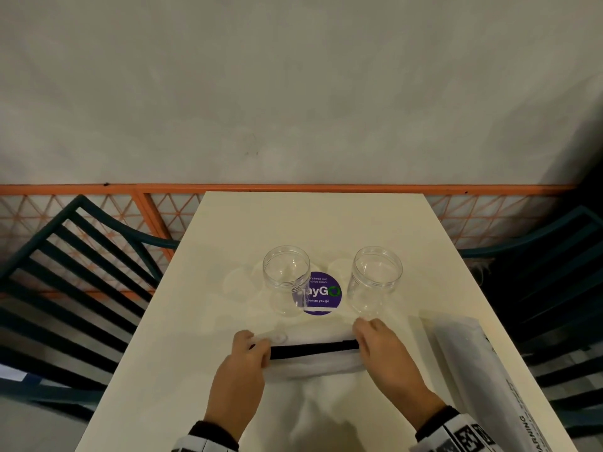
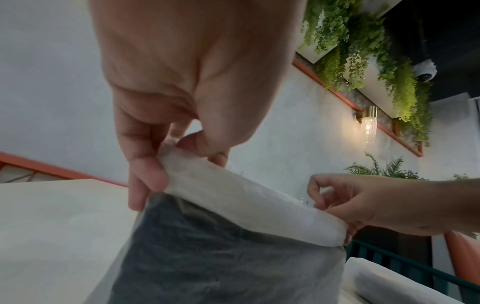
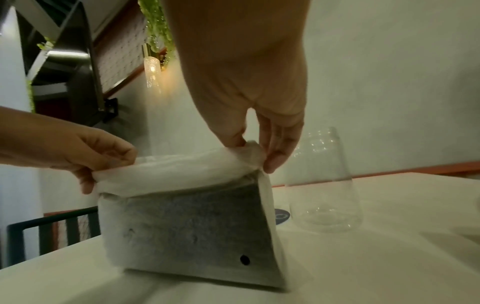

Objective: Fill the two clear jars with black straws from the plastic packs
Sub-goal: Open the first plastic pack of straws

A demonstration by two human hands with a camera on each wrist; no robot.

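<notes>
Two clear jars stand open and hold nothing, the left jar (image 1: 286, 278) and the right jar (image 1: 375, 282), side by side mid-table. In front of them a frosted plastic pack (image 1: 313, 363) stands upright on the white table (image 1: 182, 370). A dark line of black straws (image 1: 313, 349) shows at its top. My left hand (image 1: 256, 349) pinches the pack's top left corner, and my right hand (image 1: 360, 336) pinches the top right corner. In the wrist views the pack (image 2: 233, 257) (image 3: 187, 236) looks dark grey through the film, and its top edge is folded over between the hands.
A second plastic pack (image 1: 470, 363) lies along the table's right edge, near my right arm. A purple round sticker (image 1: 321, 293) sits between the jars. Dark slatted chairs (image 1: 81, 288) flank the table, and an orange rail (image 1: 293, 188) runs along the wall behind it.
</notes>
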